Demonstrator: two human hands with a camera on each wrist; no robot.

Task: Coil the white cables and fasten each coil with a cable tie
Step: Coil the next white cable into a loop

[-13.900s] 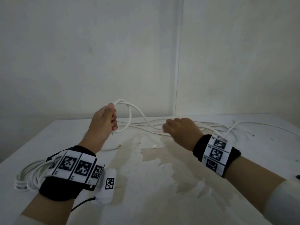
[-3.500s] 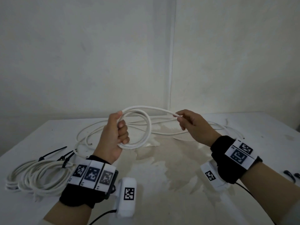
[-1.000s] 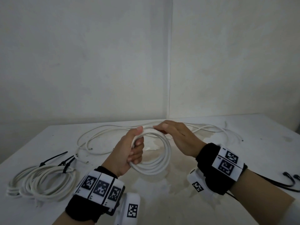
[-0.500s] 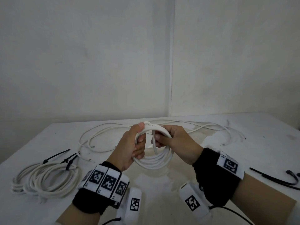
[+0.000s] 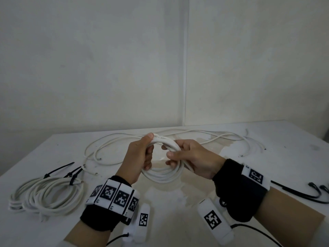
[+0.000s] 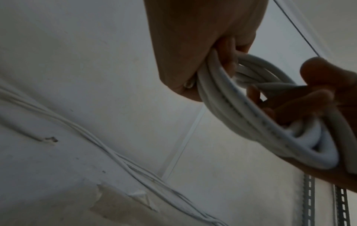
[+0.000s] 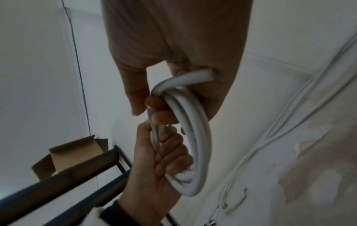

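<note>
Coil (image 5: 162, 172) hangs gripped between left hand (image 5: 138, 157) and right hand (image 5: 194, 158).

left hand (image 5: 140, 158): raised, fingers curled, gripping | right hand (image 5: 194, 158): raised facing it, fingers and thumb curled, gripping

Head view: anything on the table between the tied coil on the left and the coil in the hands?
Only the person's left hand and banded wrist cross that gap in the head view; the table under them looks bare between the tied coil and the held coil.
</note>
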